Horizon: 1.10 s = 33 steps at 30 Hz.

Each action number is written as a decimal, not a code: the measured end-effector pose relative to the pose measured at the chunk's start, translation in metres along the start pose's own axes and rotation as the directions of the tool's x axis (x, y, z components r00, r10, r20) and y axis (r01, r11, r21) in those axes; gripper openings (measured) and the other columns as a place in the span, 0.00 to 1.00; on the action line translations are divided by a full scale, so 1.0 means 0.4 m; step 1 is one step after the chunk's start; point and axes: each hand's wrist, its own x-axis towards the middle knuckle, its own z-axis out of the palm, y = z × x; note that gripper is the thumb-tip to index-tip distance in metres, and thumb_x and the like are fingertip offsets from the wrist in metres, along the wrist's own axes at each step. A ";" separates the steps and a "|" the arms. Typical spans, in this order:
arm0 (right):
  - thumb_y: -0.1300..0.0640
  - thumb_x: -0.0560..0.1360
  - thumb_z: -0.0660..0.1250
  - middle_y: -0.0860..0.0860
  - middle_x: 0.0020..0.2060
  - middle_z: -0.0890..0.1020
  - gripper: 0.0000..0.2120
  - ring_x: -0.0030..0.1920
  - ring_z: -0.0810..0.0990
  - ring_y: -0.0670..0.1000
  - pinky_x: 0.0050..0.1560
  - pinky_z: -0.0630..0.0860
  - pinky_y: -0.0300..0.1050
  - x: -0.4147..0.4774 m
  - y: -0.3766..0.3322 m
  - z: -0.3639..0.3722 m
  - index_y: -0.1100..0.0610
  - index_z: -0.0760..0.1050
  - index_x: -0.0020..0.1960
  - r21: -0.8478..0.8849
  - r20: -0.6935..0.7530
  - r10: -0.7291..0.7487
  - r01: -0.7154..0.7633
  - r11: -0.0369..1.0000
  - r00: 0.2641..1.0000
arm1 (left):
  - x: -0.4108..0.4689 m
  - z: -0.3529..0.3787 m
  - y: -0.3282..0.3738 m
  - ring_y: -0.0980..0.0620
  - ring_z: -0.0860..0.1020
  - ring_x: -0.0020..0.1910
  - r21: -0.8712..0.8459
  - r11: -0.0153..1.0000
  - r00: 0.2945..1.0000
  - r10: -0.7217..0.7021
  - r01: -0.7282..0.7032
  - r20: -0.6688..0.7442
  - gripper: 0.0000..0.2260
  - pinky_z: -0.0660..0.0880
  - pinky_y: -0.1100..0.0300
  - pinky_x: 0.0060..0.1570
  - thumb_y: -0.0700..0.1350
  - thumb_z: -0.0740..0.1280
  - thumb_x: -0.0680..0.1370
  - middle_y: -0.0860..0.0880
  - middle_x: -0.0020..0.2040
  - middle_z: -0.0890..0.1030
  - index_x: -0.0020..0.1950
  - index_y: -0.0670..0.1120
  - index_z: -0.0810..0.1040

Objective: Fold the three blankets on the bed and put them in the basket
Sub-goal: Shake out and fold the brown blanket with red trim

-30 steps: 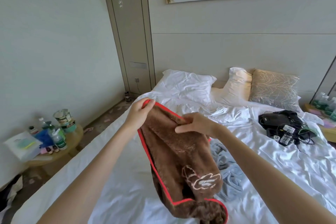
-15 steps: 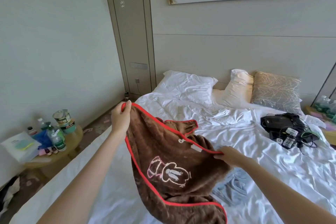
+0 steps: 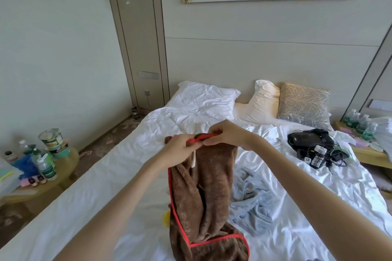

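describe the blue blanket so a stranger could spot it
Find the white bed. Near its middle, right of the brown red-trimmed blanket, lies the light blue blanket. It alone is pale blue, crumpled on the sheet.

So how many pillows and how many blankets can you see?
Pillows: 3, the flat white pillow, the propped white pillow and the grey patterned pillow.
Blankets: 2, the brown blanket and the pale blue blanket.
Total: 5.
A yellow scrap by the brown one is too hidden to count.
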 end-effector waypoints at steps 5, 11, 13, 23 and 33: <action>0.45 0.60 0.81 0.34 0.28 0.81 0.11 0.31 0.79 0.35 0.31 0.70 0.25 -0.017 0.122 0.028 0.38 0.79 0.35 -0.213 0.150 0.206 -0.172 0.962 0.967 | -0.011 -0.113 0.003 0.59 0.78 0.27 -0.174 0.984 0.947 -0.078 0.024 -0.313 0.12 0.71 0.72 0.34 0.42 0.62 0.82 0.49 0.28 0.82 0.42 0.40 0.80; 0.45 0.59 0.78 0.42 0.35 0.81 0.22 0.35 0.78 0.46 0.33 0.72 0.31 -0.079 0.386 0.090 0.53 0.79 0.48 -0.512 0.142 0.438 -0.313 0.800 0.888 | -0.030 -0.216 -0.081 0.54 0.75 0.21 -0.403 0.900 0.730 -0.388 0.168 -0.563 0.22 0.72 0.62 0.29 0.45 0.61 0.81 0.47 0.22 0.79 0.31 0.34 0.78; 0.45 0.68 0.73 0.45 0.38 0.79 0.22 0.42 0.78 0.50 0.35 0.72 0.31 -0.115 0.449 0.102 0.58 0.78 0.56 -0.506 0.098 0.468 -0.361 0.784 0.878 | -0.034 -0.221 -0.102 0.53 0.76 0.23 -0.436 0.877 0.688 -0.444 0.201 -0.575 0.22 0.73 0.59 0.32 0.45 0.61 0.81 0.47 0.23 0.80 0.31 0.34 0.78; 0.62 0.78 0.60 0.55 0.39 0.83 0.12 0.40 0.80 0.52 0.42 0.75 0.42 -0.117 0.181 -0.116 0.56 0.81 0.42 0.417 -0.394 0.352 -0.176 0.892 0.849 | 0.056 -0.157 -0.002 0.45 0.77 0.35 -0.452 0.847 0.757 -0.486 0.282 -0.438 0.17 0.71 0.56 0.39 0.50 0.64 0.80 0.38 0.37 0.79 0.41 0.38 0.78; 0.59 0.78 0.60 0.56 0.28 0.82 0.12 0.29 0.82 0.52 0.32 0.79 0.40 -0.260 -0.246 -0.435 0.63 0.78 0.40 0.683 -0.648 0.258 0.396 0.614 0.717 | 0.191 -0.278 0.434 0.43 0.77 0.39 -0.489 0.867 0.877 -0.161 -0.093 -0.453 0.13 0.71 0.53 0.43 0.50 0.64 0.79 0.39 0.38 0.77 0.41 0.42 0.76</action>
